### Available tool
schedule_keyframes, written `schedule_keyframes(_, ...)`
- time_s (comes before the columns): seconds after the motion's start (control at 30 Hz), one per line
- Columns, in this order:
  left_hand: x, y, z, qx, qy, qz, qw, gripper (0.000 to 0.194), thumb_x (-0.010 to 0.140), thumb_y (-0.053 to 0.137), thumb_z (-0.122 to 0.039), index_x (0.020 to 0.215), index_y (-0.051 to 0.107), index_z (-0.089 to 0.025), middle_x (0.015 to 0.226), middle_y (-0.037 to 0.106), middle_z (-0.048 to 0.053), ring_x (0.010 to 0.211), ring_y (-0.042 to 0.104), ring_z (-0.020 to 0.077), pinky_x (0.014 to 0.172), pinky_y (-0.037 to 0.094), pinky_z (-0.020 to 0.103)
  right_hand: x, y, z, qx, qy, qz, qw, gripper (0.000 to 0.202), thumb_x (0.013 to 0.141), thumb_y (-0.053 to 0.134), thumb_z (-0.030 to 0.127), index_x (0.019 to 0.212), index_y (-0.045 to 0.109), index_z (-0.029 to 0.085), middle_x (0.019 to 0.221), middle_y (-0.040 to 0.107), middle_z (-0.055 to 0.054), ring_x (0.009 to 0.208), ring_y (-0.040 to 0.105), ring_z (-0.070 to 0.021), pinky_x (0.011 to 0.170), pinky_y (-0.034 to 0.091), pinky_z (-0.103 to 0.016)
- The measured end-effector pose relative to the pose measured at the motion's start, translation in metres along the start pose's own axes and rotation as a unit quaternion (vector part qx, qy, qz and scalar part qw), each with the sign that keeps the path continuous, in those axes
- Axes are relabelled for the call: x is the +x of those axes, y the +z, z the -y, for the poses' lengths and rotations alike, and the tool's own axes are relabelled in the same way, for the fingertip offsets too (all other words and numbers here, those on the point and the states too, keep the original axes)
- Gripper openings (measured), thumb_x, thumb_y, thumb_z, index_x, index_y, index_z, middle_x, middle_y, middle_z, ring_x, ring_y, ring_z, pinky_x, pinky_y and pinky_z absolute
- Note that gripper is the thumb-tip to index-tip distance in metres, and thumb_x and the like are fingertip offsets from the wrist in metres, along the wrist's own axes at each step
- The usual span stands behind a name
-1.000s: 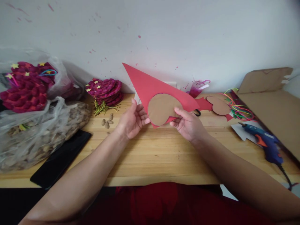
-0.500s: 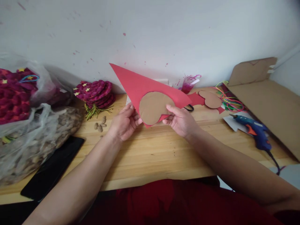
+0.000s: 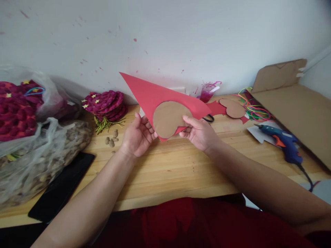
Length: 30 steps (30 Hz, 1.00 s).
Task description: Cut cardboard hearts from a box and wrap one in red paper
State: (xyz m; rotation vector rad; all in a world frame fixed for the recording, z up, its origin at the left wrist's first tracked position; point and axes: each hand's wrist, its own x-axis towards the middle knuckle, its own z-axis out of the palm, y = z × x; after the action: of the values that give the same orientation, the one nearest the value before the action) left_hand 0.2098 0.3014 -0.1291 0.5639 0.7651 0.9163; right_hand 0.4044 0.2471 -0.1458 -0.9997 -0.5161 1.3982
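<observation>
Above the table, my right hand (image 3: 199,133) grips a rounded brown cardboard cutout (image 3: 170,119) together with a pointed sheet of red paper (image 3: 147,90) behind it, thumb on the cardboard's front. The cardboard has a notch at its lower right. My left hand (image 3: 139,136) is open, palm partly turned up and thumb raised off the sheet; its fingertips touch the lower left edge of the paper. Behind the right hand, part of a black loop handle (image 3: 209,118) shows. Another cardboard cutout (image 3: 232,108) lies beyond it on red paper scraps (image 3: 217,107).
A blue glue gun (image 3: 281,141) and coloured cords (image 3: 256,112) lie right, beside a large cardboard box (image 3: 292,103). A cup (image 3: 207,93) of purple liquid stands by the wall. Left are stacked purple pieces (image 3: 108,105), peanuts (image 3: 111,141), a peanut bag (image 3: 57,162) and a black phone (image 3: 64,186).
My left thumb has lifted away from the red paper and the hand has opened. My right hand keeps its grip, and the cardboard and paper have hardly moved.
</observation>
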Motion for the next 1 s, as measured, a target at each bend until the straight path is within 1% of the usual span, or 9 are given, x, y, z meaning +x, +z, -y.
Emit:
schedule_keyframes(0.07, -0.002, 0.003, 0.003, 0.001, 0.007, 0.020, 1.000, 0.068, 0.103, 0.023, -0.065, 0.103, 0.070, -0.016, 0.087, 0.075, 0.010, 0.079, 0.074, 0.0198, 0.069, 0.063, 0.030, 0.000, 0.000, 0.000, -0.002, 0.000, 0.003, 1.000, 0.023, 0.072, 0.086, 0.032, 0.083, 0.072, 0.017, 0.074, 0.075, -0.002, 0.063, 0.069, -0.0143, 0.051, 0.057, -0.023)
schedule_keyframes(0.13, -0.007, 0.007, 0.007, 0.009, 0.021, 0.045, 0.999, 0.071, 0.099, 0.030, -0.073, 0.114, 0.071, -0.017, 0.102, 0.077, 0.013, 0.101, 0.074, 0.0256, 0.080, 0.064, 0.032, -0.001, 0.001, -0.001, -0.003, -0.001, 0.005, 1.000, 0.023, 0.072, 0.086, 0.033, 0.084, 0.072, 0.018, 0.074, 0.074, -0.002, 0.062, 0.069, -0.0145, 0.051, 0.057, -0.023)
schedule_keyframes(0.2, -0.011, 0.009, 0.011, 0.012, 0.035, 0.070, 0.997, 0.057, 0.098, 0.047, -0.066, 0.123, 0.069, -0.020, 0.114, 0.076, 0.013, 0.118, 0.069, 0.0284, 0.089, 0.062, 0.034, -0.003, 0.002, -0.003, -0.004, 0.003, 0.007, 1.000, 0.024, 0.072, 0.087, 0.033, 0.084, 0.072, 0.018, 0.074, 0.075, -0.002, 0.062, 0.069, -0.0145, 0.051, 0.058, -0.023)
schedule_keyframes(0.27, -0.013, 0.009, 0.016, 0.013, 0.038, 0.095, 0.995, 0.042, 0.096, 0.063, -0.050, 0.126, 0.068, -0.021, 0.121, 0.075, 0.011, 0.126, 0.065, 0.0290, 0.096, 0.060, 0.035, -0.005, 0.003, -0.005, -0.005, 0.010, 0.013, 1.000, 0.025, 0.071, 0.087, 0.033, 0.085, 0.072, 0.018, 0.076, 0.075, -0.002, 0.063, 0.069, -0.0148, 0.051, 0.058, -0.023)
schedule_keyframes(0.33, -0.014, 0.007, 0.021, 0.010, 0.026, 0.108, 0.994, 0.035, 0.093, 0.070, -0.037, 0.123, 0.068, -0.020, 0.123, 0.075, 0.011, 0.127, 0.065, 0.0295, 0.100, 0.059, 0.036, -0.007, 0.004, -0.007, -0.006, 0.015, 0.019, 1.000, 0.024, 0.072, 0.087, 0.032, 0.085, 0.073, 0.018, 0.076, 0.075, -0.002, 0.065, 0.070, -0.0152, 0.052, 0.059, -0.022)
schedule_keyframes(0.43, -0.014, 0.006, 0.025, -0.001, 0.008, 0.097, 0.995, 0.029, 0.093, 0.069, -0.028, 0.120, 0.070, -0.017, 0.125, 0.074, 0.012, 0.127, 0.065, 0.0299, 0.103, 0.059, 0.038, -0.010, 0.006, -0.009, -0.007, 0.015, 0.020, 1.000, 0.023, 0.073, 0.086, 0.032, 0.086, 0.073, 0.018, 0.075, 0.074, -0.002, 0.066, 0.070, -0.0150, 0.053, 0.059, -0.022)
schedule_keyframes(0.7, -0.013, 0.013, 0.027, -0.020, -0.031, 0.051, 0.998, 0.031, 0.097, 0.062, -0.017, 0.127, 0.068, -0.015, 0.124, 0.076, 0.010, 0.127, 0.066, 0.0244, 0.106, 0.057, 0.032, -0.010, 0.007, -0.010, -0.017, -0.005, 0.008, 1.000, 0.026, 0.075, 0.086, 0.034, 0.090, 0.074, 0.018, 0.084, 0.077, -0.004, 0.069, 0.072, -0.0164, 0.056, 0.060, -0.025)
schedule_keyframes(0.87, -0.012, 0.014, 0.026, -0.021, -0.037, 0.028, 0.999, 0.027, 0.098, 0.058, -0.012, 0.122, 0.069, -0.009, 0.125, 0.074, 0.014, 0.121, 0.069, 0.0250, 0.103, 0.059, 0.033, -0.008, 0.005, -0.009, -0.021, -0.003, 0.015, 1.000, 0.025, 0.076, 0.086, 0.034, 0.089, 0.072, 0.018, 0.081, 0.077, -0.004, 0.068, 0.073, -0.0168, 0.055, 0.060, -0.024)
schedule_keyframes(1.0, -0.011, 0.014, 0.024, -0.020, -0.032, 0.024, 0.999, 0.029, 0.098, 0.057, -0.010, 0.124, 0.068, -0.011, 0.122, 0.075, 0.013, 0.120, 0.070, 0.0249, 0.103, 0.060, 0.034, -0.007, 0.005, -0.008, -0.014, 0.004, 0.025, 1.000, 0.026, 0.078, 0.085, 0.038, 0.088, 0.071, 0.018, 0.077, 0.077, -0.004, 0.062, 0.072, -0.0162, 0.054, 0.059, -0.024)
